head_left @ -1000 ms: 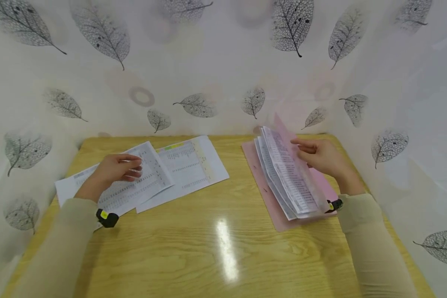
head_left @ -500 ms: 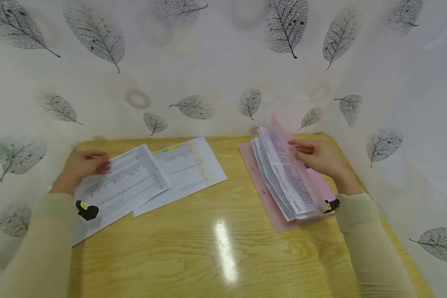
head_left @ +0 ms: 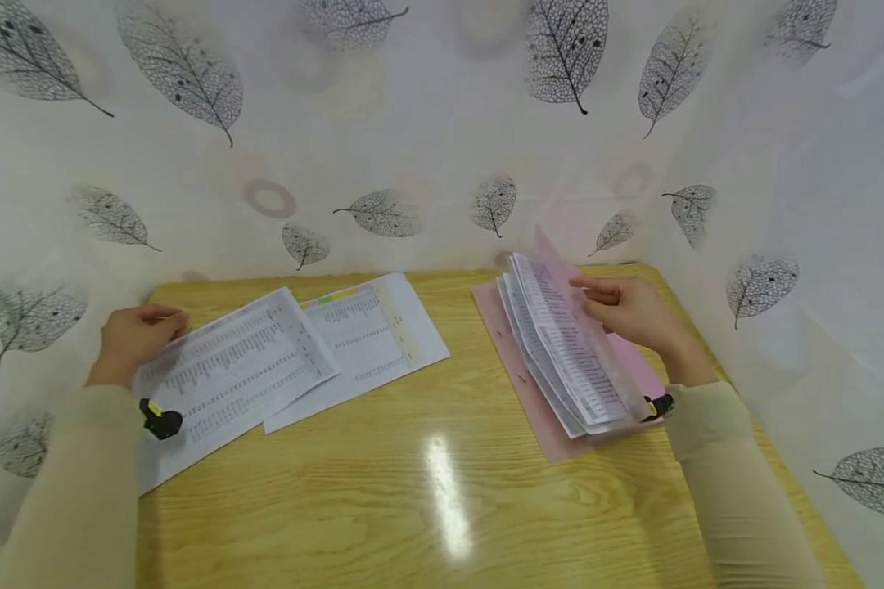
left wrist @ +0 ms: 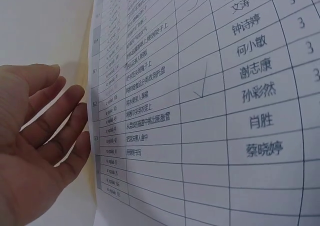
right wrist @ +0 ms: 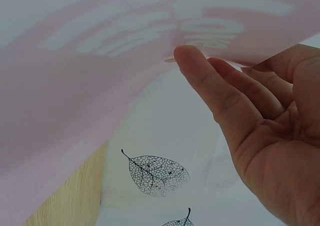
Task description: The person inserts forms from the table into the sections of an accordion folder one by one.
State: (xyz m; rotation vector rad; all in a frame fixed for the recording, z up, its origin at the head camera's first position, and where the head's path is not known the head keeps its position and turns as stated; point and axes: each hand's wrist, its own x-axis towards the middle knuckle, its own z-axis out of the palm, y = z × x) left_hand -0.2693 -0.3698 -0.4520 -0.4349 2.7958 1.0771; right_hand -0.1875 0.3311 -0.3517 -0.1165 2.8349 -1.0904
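On the left of the head view, my left hand [head_left: 134, 337] is at the upper left edge of a printed sheet [head_left: 236, 368]. In the left wrist view its fingers [left wrist: 65, 131] are loosely bent beside that edge, with nothing between them and the thumb. The sheet carries a table of printed rows and a pencil tick. At the right, my right hand [head_left: 633, 312] grips the raised cover of a pink folder [head_left: 502, 331]. Several printed pages [head_left: 563, 352] fan out inside it. The right wrist view shows fingers [right wrist: 215, 91] against the cover's underside.
A second sheet [head_left: 405, 323] with coloured bands along its top lies partly under the first. Both rest on a wooden table [head_left: 354, 499] with a bright light reflection. A pale curtain [head_left: 412, 114] printed with leaves hangs around the back and sides.
My left hand has moved left from over the middle of the printed sheet to its upper left edge; the sheet's left part now shows more. My right hand keeps its hold on the folder.
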